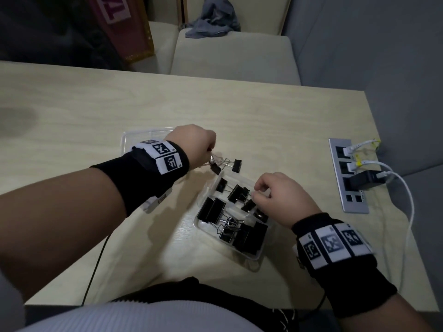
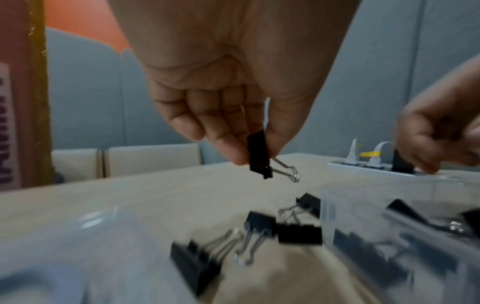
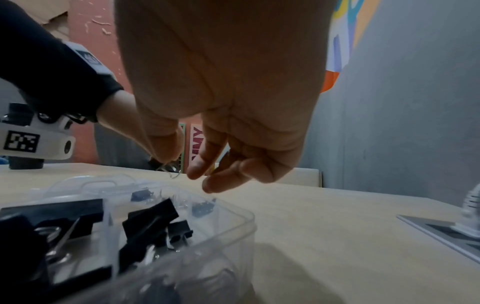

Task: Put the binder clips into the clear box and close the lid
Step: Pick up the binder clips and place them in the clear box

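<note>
Under the left forearm lies the clear lid (image 1: 134,136), flat on the wooden table (image 1: 72,104), with only its far corner and a near edge showing. Left hand (image 1: 191,144): raised above the table, thumb and fingertips (image 2: 228,150) pinching the black body of a small binder clip (image 2: 258,153), whose wire handles hang down and to the right. Below and just right of this hand, loose binder clips (image 2: 298,233) rest on the table between lid and box; one lies apart (image 1: 236,165), just right of the knuckles. Between the two hands, nearer the right, stands the clear box (image 1: 261,254), lid off, holding a heap of black binder clips (image 1: 239,226) of mixed sizes. Right hand (image 1: 280,197): poised over the box's far right corner, fingers loosely curled downward; the wrist view shows its fingertips (image 3: 207,185) apart with nothing visible between them. Right of this hand, well apart, a recessed power strip (image 1: 345,173) carries white cables (image 1: 405,188) and a black adapter (image 1: 364,180).
</note>
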